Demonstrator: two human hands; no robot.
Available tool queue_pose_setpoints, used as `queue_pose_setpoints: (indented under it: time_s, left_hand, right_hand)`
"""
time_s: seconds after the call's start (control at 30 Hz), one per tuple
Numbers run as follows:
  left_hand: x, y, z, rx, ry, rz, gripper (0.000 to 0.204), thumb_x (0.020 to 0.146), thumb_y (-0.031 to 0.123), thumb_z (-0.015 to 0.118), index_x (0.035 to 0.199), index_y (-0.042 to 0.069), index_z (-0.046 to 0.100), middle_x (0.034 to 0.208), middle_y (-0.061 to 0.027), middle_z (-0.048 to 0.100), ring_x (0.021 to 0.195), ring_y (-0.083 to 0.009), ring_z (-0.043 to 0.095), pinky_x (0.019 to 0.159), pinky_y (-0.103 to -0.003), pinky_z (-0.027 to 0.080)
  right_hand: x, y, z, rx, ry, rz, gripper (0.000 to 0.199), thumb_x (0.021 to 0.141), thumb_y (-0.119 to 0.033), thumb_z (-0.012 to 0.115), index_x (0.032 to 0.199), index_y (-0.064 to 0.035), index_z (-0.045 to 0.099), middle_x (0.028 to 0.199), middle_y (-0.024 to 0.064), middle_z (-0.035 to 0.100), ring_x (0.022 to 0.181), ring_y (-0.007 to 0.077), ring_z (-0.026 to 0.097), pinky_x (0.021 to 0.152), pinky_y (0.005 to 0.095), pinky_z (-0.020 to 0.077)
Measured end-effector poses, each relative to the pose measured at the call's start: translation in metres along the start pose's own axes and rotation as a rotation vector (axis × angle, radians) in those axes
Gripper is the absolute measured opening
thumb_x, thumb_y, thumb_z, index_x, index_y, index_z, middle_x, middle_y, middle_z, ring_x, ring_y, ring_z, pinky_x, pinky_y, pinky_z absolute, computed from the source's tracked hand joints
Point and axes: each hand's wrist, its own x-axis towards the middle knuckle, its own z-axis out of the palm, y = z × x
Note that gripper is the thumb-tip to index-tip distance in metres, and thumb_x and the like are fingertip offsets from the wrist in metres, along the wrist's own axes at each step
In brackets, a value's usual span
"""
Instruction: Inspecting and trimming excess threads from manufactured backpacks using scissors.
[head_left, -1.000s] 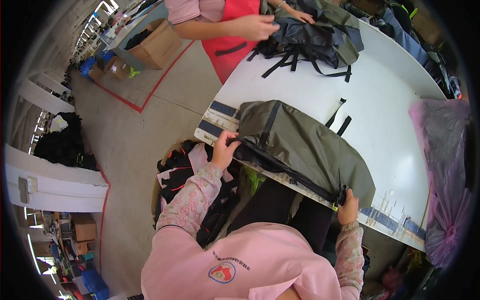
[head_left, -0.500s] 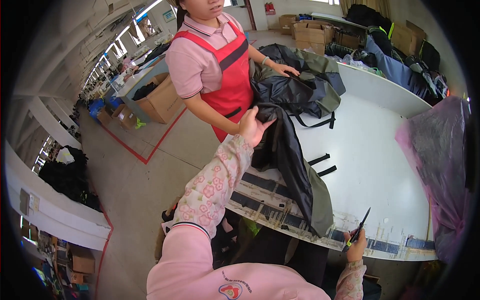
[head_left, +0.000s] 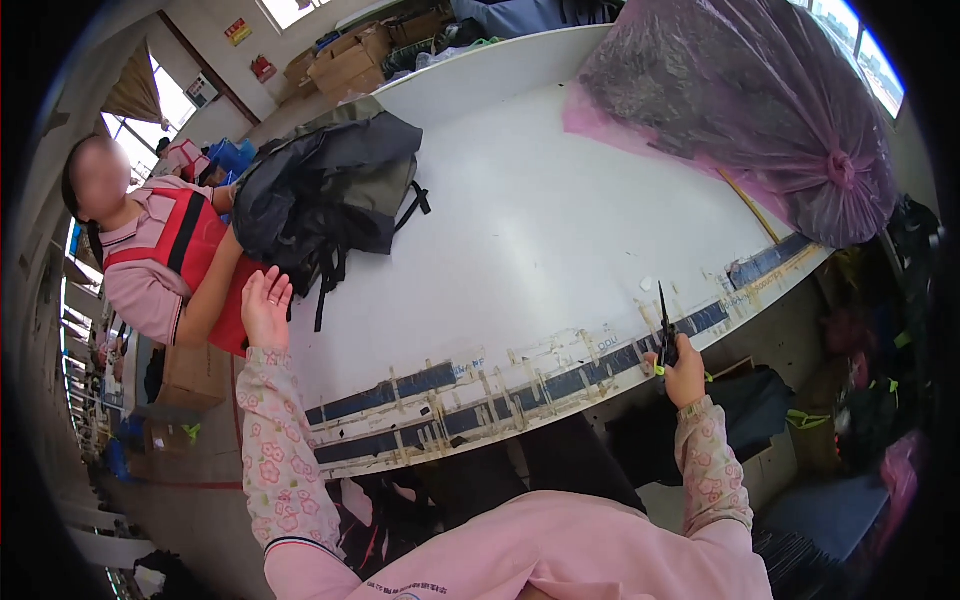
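My left hand point(head_left: 266, 305) is raised over the left end of the white table point(head_left: 500, 220), fingers extended and nothing in it. Just beyond it lies a bundle of black and olive fabric with black straps point(head_left: 330, 190), gathered at the far left of the table. A co-worker in a red apron has both arms against that bundle. In my right hand point(head_left: 685, 375) is a pair of dark, pointed scissors point(head_left: 666, 320), its blades pointing away from me above the table's front edge. A yellow-green bit shows beside the grip.
A large purplish plastic sack point(head_left: 760, 110), tied in a knot, sits at the table's far right. Worn dark tape strips point(head_left: 400, 395) run along the front edge. The co-worker point(head_left: 170, 250) stands at the left. Cardboard boxes point(head_left: 350, 60) are stacked behind the table.
My left hand has let go of the black and olive fabric, which now lies with the co-worker. My view has swung to the right. The scissors stay in my right hand.
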Motion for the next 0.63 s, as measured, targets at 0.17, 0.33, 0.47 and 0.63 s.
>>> queue_pose_setpoints:
  time_s: [0.17, 0.33, 0.47, 0.63]
  left_hand:
    - [-0.106, -0.055, 0.021, 0.149, -0.213, -0.338, 0.016, 0.096, 0.023, 0.056, 0.105, 0.011, 0.053, 0.096, -0.0053, 0.062, 0.079, -0.0152, 0.060, 0.075, -0.030, 0.050]
    - [-0.196, -0.136, 0.033, 0.225, -0.311, -0.628, 0.015, 0.096, 0.023, 0.056, 0.102, 0.009, 0.054, 0.092, -0.0065, 0.063, 0.076, -0.0163, 0.063, 0.072, -0.031, 0.052]
    - [-0.243, -0.176, 0.014, 0.380, -0.210, -0.591, 0.012, 0.093, 0.016, 0.059, 0.099, 0.006, 0.055, 0.088, -0.0050, 0.062, 0.075, -0.0123, 0.061, 0.069, -0.025, 0.051]
    - [-0.281, -0.191, -0.022, 0.707, -0.138, -0.178, 0.010, 0.088, 0.009, 0.064, 0.094, 0.002, 0.060, 0.081, -0.0022, 0.064, 0.072, -0.0085, 0.059, 0.066, -0.024, 0.048]
  right_hand:
    - [0.025, 0.034, -0.031, -0.201, 0.085, 0.103, 0.051, 0.069, -0.035, 0.081, 0.092, 0.0024, 0.056, 0.078, 0.0221, 0.064, 0.077, 0.0395, 0.064, 0.065, 0.0436, 0.0481]
    - [0.071, 0.076, -0.076, -0.446, -0.039, 0.193, 0.051, 0.072, -0.032, 0.075, 0.111, -0.0053, 0.055, 0.098, 0.0151, 0.068, 0.095, 0.0330, 0.064, 0.084, 0.0444, 0.0431]
    - [0.116, 0.069, -0.072, -0.531, -0.083, 0.264, 0.053, 0.072, -0.034, 0.075, 0.111, -0.0042, 0.054, 0.101, 0.0157, 0.068, 0.098, 0.0341, 0.064, 0.089, 0.0480, 0.0409]
    - [0.166, 0.050, -0.031, -0.416, -0.235, 0.218, 0.060, 0.072, -0.028, 0.074, 0.122, -0.0036, 0.052, 0.113, 0.0164, 0.065, 0.108, 0.0304, 0.062, 0.097, 0.0422, 0.0430]
